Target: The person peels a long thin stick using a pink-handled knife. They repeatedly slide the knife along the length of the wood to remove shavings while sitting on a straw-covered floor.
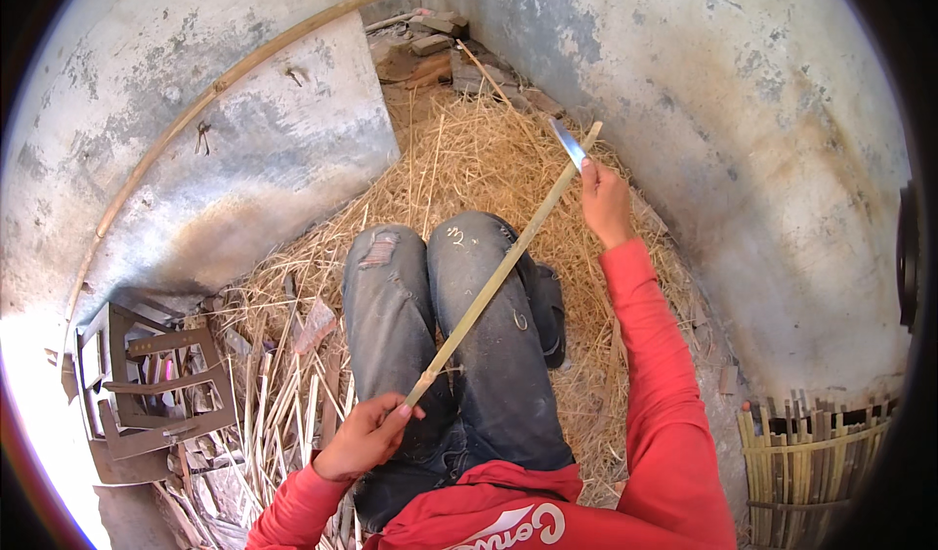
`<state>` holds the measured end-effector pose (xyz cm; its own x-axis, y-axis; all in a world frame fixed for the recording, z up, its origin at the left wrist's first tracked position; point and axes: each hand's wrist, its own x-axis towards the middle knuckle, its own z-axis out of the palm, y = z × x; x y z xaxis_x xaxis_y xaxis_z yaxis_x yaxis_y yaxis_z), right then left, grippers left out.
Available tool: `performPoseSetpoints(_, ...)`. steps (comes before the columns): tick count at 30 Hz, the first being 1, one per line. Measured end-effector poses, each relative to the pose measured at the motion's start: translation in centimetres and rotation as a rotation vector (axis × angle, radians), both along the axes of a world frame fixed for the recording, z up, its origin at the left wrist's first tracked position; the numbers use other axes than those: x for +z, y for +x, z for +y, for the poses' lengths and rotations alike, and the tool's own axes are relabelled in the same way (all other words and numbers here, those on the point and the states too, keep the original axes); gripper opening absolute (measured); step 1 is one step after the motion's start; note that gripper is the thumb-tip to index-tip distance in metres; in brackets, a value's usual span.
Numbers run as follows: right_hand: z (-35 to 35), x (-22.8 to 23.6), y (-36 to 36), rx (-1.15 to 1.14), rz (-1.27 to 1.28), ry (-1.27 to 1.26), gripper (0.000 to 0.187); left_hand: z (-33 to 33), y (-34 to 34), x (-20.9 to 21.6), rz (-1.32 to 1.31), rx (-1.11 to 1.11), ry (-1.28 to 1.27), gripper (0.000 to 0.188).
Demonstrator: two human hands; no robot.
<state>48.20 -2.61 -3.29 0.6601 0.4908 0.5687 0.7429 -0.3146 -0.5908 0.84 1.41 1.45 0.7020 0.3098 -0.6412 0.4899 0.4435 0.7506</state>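
A long flat bamboo strip (pixel 508 262) slants across my lap, from the lower left up to the upper right. My left hand (pixel 371 437) grips its near end, thumb along the top, just below a knot in the strip. Near the far end, my right hand (pixel 607 203) is closed around a knife, its handle hidden by the fingers. The bright knife blade (pixel 565 143) points up and to the left and meets or overlaps the strip close to its tip. Beneath the strip are my knees in worn grey jeans (pixel 391 296).
Straw-like shavings (pixel 489 159) cover the floor ahead. At left lie split sticks (pixel 283 403) beside a brown slotted frame (pixel 161 389). A long curved pole (pixel 210 91) leans along the left wall. A woven bamboo basket (pixel 821 457) stands at lower right. Stained walls (pixel 762 159) close in both sides.
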Motion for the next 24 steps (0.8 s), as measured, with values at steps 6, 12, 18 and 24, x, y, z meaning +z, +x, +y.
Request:
performPoseSetpoints(6, -0.3, -2.1, -1.4, 0.095, 0.069, -0.076, 0.045, 0.2, -2.0, 1.0, 0.057, -0.005, 0.048, 0.032)
performPoseSetpoints(12, -1.8, -2.3, -8.5, 0.224, 0.218, -0.037, 0.044, 0.5, -1.6, 0.4, 0.04, 0.016, -0.027, 0.033)
performPoseSetpoints(18, -2.8, -0.9, -13.9, 0.293, 0.264, -0.018, 0.041, 0.7, 1.4, -0.5, -0.027, 0.042, -0.038, 0.033)
performPoseSetpoints(24, -3.8, -0.6, -16.9, 0.359, 0.246, -0.049, 0.039, 1.1, 6.1, -0.7, -0.075, 0.028, 0.011, 0.033)
